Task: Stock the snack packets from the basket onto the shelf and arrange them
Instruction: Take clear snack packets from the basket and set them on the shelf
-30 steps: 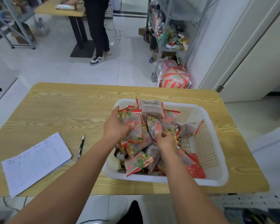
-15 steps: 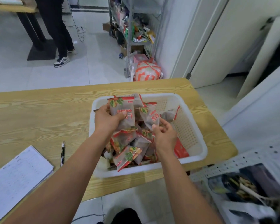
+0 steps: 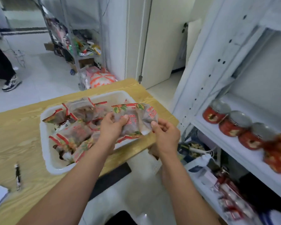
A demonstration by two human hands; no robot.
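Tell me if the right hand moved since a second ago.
Yes. The right hand was inside the basket; now it is past its right rim, toward the shelf, pinching a packet.

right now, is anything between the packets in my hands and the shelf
Nothing visible blocks the open gap. Left hand and right hand hold the snack packets over the basket; the shelf is to the right. A row of jars lines its front edge, so the packets likely go over or beside them.
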